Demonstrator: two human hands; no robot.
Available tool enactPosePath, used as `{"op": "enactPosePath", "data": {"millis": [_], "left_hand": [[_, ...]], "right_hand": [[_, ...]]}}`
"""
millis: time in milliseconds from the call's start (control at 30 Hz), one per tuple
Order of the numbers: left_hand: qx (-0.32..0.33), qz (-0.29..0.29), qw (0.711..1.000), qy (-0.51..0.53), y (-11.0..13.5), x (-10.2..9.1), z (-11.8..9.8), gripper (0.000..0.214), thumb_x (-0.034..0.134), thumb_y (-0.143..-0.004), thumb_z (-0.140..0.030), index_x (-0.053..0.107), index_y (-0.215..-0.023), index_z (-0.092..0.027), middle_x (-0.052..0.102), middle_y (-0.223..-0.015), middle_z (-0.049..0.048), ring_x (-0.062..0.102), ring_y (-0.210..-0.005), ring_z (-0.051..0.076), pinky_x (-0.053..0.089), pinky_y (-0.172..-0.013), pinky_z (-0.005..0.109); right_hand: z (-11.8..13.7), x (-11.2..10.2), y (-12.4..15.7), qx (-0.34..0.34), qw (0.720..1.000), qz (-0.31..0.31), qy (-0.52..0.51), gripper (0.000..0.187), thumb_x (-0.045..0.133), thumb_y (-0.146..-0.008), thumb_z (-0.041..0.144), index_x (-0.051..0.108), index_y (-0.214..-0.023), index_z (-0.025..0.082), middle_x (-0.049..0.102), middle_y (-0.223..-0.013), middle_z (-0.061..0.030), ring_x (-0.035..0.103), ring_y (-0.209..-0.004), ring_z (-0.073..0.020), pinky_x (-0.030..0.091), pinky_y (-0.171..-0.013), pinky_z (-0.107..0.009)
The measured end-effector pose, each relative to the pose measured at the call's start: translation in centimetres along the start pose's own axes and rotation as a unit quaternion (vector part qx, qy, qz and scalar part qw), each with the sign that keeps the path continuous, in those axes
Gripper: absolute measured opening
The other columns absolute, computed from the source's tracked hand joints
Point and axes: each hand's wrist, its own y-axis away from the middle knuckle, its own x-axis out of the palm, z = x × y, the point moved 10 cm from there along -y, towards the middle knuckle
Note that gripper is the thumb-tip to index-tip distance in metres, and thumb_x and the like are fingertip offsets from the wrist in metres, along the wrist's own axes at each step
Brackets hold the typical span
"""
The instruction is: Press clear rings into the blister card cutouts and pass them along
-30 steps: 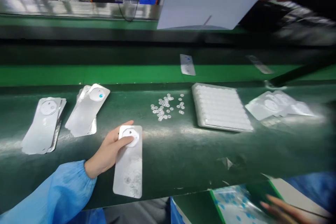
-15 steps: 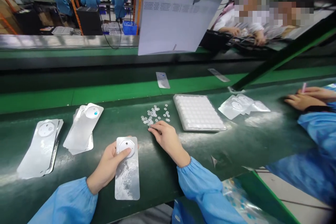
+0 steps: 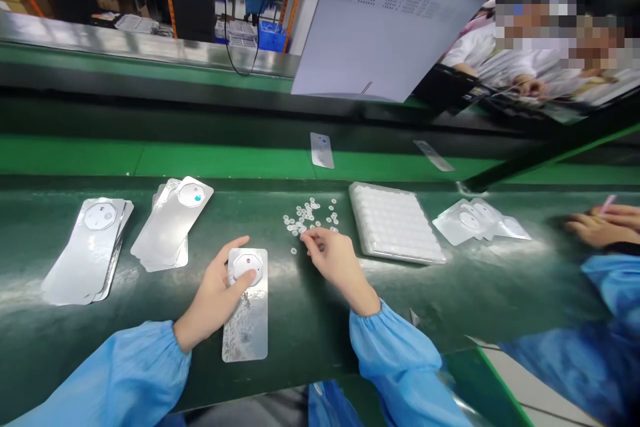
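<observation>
My left hand [image 3: 215, 297] grips a flat silver rectangular plate [image 3: 246, 330] by its left side, thumb pressed on the white octagonal disc [image 3: 247, 269] near the top. Its index finger sticks out past the plate's upper edge. Beside a scatter of small white rings [image 3: 306, 211], my right hand [image 3: 334, 257] is closed, thumb and fingertips pinched together at the near edge of the pile. Whatever is between those fingertips is too small to make out. One ring [image 3: 293, 251] lies apart, to the left of the fingertips.
Two stacks of silver plates [image 3: 90, 250] [image 3: 167, 227] lie to the left. A clear-wrapped white tray [image 3: 397, 223] sits right of the rings, with more silver pieces [image 3: 463, 221] beyond it. A co-worker's hands [image 3: 600, 230] rest at far right. Single plates [image 3: 321, 150] lie on the green ledge.
The view has shifted. My left index finger has straightened out above the plate. A ring now lies separate near my right fingertips, which remain pinched by the pile.
</observation>
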Motion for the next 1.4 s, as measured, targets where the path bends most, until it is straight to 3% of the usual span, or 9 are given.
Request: {"op": "enactPosePath", "data": {"millis": [133,300,400,633,933,1000,1100,1200,1400], "left_hand": [[0.058,-0.033,0.996,-0.052,0.3,-0.7,-1.1,0.067,0.071,-0.091,-0.032,0.044,-0.152,-0.019,0.073,-0.087,0.0025,0.068,-0.074,0.017,0.053,-0.069,0.027],[0.21,-0.073,0.95,-0.218,1.6,-0.4,-4.3,0.024,0.067,-0.094,-0.024,0.077,-0.116,-0.022,0.078,-0.108,0.0065,0.074,-0.096,0.021,0.057,-0.087,0.03],[0.237,-0.049,0.944,-0.224,1.9,0.5,-4.8,0.027,0.082,-0.083,-0.023,0.082,-0.11,-0.022,0.081,-0.103,0.0061,0.076,-0.091,0.021,0.061,-0.081,0.028],[0.281,-0.013,0.941,-0.188,2.0,1.1,-5.7,0.016,0.085,-0.081,-0.017,0.085,-0.096,-0.023,0.083,-0.098,0.0048,0.078,-0.089,0.019,0.063,-0.084,0.025],[0.224,-0.006,0.957,-0.183,1.6,0.8,-4.5,0.02,0.085,-0.081,-0.025,0.084,-0.1,-0.022,0.082,-0.102,0.0058,0.077,-0.093,0.022,0.063,-0.083,0.028],[0.195,0.002,0.964,-0.181,1.5,0.8,-4.0,0.042,0.085,-0.081,-0.028,0.078,-0.122,-0.023,0.08,-0.112,0.0067,0.076,-0.1,0.024,0.062,-0.088,0.032],[0.167,0.024,0.972,-0.164,1.6,1.2,-3.4,0.08,0.075,-0.09,-0.028,0.038,-0.161,-0.025,0.078,-0.103,0.0051,0.073,-0.087,0.02,0.061,-0.082,0.032],[0.177,0.037,0.974,-0.138,1.8,1.5,-3.5,0.092,0.065,-0.095,-0.022,0.008,-0.167,-0.025,0.073,-0.09,0.0013,0.065,-0.074,0.015,0.058,-0.076,0.029],[0.18,0.039,0.977,-0.104,2.0,1.5,-3.4,0.096,0.065,-0.095,-0.021,0.002,-0.167,-0.027,0.069,-0.088,0.0006,0.061,-0.073,0.014,0.057,-0.078,0.028]], "right_hand": [[1.3,1.7,2.3,0.048,0.991,0.049,-0.114,0.044,0.06,-0.09,0.063,0.065,-0.08,0.02,0.059,-0.053,0.0005,0.053,-0.041,-0.0148,0.04,-0.044,-0.027],[3.1,6.9,6.9,0.158,0.902,0.158,-0.37,0.044,0.077,-0.084,0.059,0.062,-0.074,0.018,0.051,-0.048,0.0067,0.041,-0.035,-0.0062,0.03,-0.039,-0.02],[3.6,8.1,8.0,0.17,0.883,0.154,-0.41,0.043,0.08,-0.083,0.057,0.065,-0.074,0.017,0.053,-0.049,0.0064,0.043,-0.035,-0.0056,0.031,-0.038,-0.019],[4.3,8.5,8.3,0.145,0.888,0.184,-0.395,0.04,0.075,-0.089,0.054,0.068,-0.078,0.016,0.055,-0.05,0.0063,0.048,-0.037,-0.006,0.035,-0.042,-0.019],[4.9,7.1,7.8,0.114,0.93,0.174,-0.304,0.04,0.075,-0.086,0.056,0.07,-0.079,0.017,0.057,-0.049,0.0043,0.051,-0.038,-0.0095,0.042,-0.042,-0.022],[5.0,6.5,7.6,0.107,0.943,0.142,-0.282,0.04,0.076,-0.085,0.056,0.07,-0.079,0.017,0.056,-0.049,0.0039,0.05,-0.037,-0.0096,0.039,-0.039,-0.022],[5.4,5.8,7.4,0.093,0.957,0.092,-0.261,0.039,0.077,-0.084,0.055,0.072,-0.08,0.016,0.056,-0.05,0.0028,0.049,-0.039,-0.0099,0.039,-0.037,-0.022],[5.8,5.7,7.5,0.082,0.962,0.072,-0.251,0.039,0.077,-0.084,0.054,0.074,-0.078,0.016,0.057,-0.05,0.0016,0.048,-0.041,-0.0101,0.039,-0.038,-0.022],[5.8,6.1,7.7,0.087,0.963,0.069,-0.246,0.038,0.077,-0.083,0.053,0.074,-0.076,0.016,0.057,-0.05,0.0012,0.049,-0.043,-0.0107,0.041,-0.04,-0.023]]}}
